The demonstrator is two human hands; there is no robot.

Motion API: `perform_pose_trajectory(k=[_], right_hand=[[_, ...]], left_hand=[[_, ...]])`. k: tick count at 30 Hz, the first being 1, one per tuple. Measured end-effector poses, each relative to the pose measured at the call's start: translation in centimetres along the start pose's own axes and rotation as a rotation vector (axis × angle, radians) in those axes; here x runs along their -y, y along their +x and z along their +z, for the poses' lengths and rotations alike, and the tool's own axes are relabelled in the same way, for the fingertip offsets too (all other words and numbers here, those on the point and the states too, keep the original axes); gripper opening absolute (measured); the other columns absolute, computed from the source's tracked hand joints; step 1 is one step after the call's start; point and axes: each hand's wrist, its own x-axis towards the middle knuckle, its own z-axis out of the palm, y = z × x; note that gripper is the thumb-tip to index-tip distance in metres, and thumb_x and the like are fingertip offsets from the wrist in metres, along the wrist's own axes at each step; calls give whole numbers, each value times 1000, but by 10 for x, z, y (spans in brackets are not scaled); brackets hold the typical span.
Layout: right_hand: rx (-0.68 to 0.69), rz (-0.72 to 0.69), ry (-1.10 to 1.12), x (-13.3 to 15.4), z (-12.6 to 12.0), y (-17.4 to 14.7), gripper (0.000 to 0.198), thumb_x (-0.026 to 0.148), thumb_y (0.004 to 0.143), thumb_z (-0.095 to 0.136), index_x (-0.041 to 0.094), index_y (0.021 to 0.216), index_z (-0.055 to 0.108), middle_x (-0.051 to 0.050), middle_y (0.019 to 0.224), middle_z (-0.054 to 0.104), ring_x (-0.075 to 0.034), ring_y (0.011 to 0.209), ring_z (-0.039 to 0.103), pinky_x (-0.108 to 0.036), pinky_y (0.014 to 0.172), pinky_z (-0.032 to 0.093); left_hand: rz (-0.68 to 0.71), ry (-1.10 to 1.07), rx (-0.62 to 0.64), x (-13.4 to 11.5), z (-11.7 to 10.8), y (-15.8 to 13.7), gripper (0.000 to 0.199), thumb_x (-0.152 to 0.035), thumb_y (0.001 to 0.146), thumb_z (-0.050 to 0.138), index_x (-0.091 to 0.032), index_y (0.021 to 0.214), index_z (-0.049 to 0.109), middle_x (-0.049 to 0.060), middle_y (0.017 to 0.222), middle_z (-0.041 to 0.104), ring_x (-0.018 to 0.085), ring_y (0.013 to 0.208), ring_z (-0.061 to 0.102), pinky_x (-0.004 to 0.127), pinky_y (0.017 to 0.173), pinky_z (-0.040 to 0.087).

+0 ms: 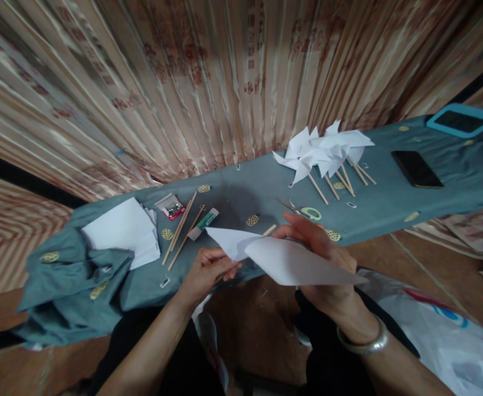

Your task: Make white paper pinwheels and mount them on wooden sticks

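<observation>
A white paper pinwheel (284, 262) with curved, folded blades is between my two hands above the table's front edge. My left hand (212, 269) is closed in a pinch at its left side, close to the lower paper edge. Behind the paper, my right hand (319, 247) grips it from the right, with most of the fingers hidden. One end of a wooden stick (270, 230) shows past the paper's upper edge; the paper hides how it is joined. Scissors with pale green handles (310, 213) lie just beyond my right fingers.
Several white pinwheels on sticks (319, 151) lie at the back right, near a black phone (417, 169) and a blue-framed tablet (462, 120). At left are a paper stack (121, 231), loose wooden sticks (181, 228), a small packet (170, 207) and a green-and-white glue box (204, 224). A curtain (225, 82) borders the table.
</observation>
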Motion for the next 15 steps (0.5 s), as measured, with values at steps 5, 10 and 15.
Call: perform_pose_trajectory(k=[5, 10, 15], right_hand=[[-27, -14, 40, -4, 4, -1, 52, 28, 93, 56, 32, 142, 39, -1, 102, 76, -22, 91, 72, -40, 90, 53], [-22, 9, 128, -6, 6, -2, 54, 26, 90, 61, 33, 140, 42, 0, 102, 75, -22, 91, 72, -40, 88, 54], [4, 186, 322, -11, 12, -4, 50, 35, 88, 62, 31, 136, 47, -3, 101, 74, -24, 91, 71, -39, 77, 57]], left_hand=[[-21, 28, -5, 2, -1, 0, 37, -48, 66, 80, -12, 66, 73, 2, 52, 58, 7, 48, 45, 21, 48, 31], [-33, 32, -13, 0, -1, -1, 40, -51, 64, 81, -12, 66, 73, 2, 51, 57, 8, 48, 45, 21, 49, 31], [-15, 44, -18, -3, -1, -1, 38, -50, 65, 81, -12, 66, 74, 1, 51, 56, 7, 46, 42, 21, 45, 26]])
